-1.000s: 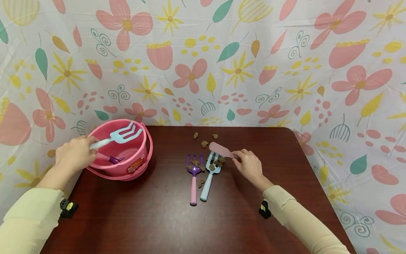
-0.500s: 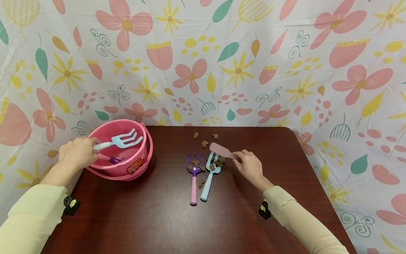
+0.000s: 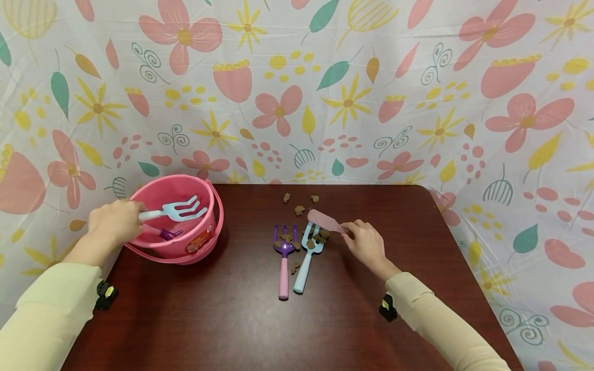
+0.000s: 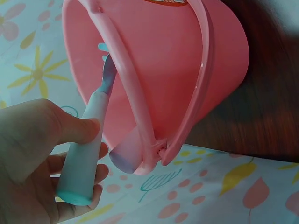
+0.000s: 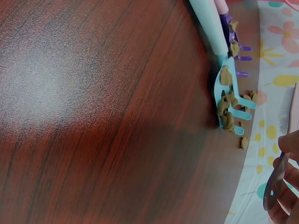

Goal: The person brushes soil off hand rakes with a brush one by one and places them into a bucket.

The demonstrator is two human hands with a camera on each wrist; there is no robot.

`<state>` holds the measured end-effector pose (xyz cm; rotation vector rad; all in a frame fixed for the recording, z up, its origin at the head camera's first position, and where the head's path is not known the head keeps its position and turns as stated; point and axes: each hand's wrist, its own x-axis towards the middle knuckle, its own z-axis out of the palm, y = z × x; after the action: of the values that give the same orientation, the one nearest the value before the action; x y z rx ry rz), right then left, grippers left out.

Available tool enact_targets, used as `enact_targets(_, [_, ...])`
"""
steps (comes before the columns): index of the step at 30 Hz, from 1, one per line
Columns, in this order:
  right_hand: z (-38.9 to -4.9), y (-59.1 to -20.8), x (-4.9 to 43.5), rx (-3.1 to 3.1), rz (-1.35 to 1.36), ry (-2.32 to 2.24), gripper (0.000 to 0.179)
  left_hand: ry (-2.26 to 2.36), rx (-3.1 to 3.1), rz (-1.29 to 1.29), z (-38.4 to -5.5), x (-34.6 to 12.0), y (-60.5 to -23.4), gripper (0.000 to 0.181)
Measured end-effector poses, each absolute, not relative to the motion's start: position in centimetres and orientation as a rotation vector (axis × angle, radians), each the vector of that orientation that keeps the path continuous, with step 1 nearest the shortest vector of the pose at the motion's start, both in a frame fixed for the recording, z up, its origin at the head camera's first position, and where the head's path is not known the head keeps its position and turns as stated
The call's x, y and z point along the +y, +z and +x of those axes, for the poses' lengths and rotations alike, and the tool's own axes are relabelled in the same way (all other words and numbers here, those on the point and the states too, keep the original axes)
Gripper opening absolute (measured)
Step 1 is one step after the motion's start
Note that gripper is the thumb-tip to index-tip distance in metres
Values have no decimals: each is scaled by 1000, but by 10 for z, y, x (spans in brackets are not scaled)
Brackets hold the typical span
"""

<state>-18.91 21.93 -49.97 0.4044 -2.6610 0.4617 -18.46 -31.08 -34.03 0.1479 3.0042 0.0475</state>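
Observation:
My left hand [image 3: 116,221] grips the pale handle of a light-blue garden hand fork [image 3: 178,210], its tines over the mouth of a pink bucket [image 3: 204,226]. In the left wrist view, the thumb presses along the handle [image 4: 86,144] and the fingers curl beneath. Inside the bucket lies a pink-handled purple tool [image 3: 167,233]. My right hand [image 3: 366,246] holds a pink brush [image 3: 325,220]; pale bristles seem to show in the right wrist view. Below it, a second light-blue fork [image 3: 303,268] lies on the table beside a purple fork with pink handle [image 3: 283,278].
Brown clumps [image 3: 320,237] lie on and around both forks on the dark wooden table [image 3: 223,319]. Several more, such as one clump [image 3: 299,210], sit toward the back edge. A flower-printed curtain [image 3: 278,134] rises behind and beside the table.
My left hand has shifted slightly right, and the fork's tines have lowered toward the bucket. The right hand and brush have barely moved. The tools on the table are unchanged.

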Motion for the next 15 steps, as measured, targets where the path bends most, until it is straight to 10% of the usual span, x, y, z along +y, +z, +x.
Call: enact_targets(15, [-188, -500, 220, -2672, 387, 450, 25, -118, 2966, 217, -191, -300, -347, 30])
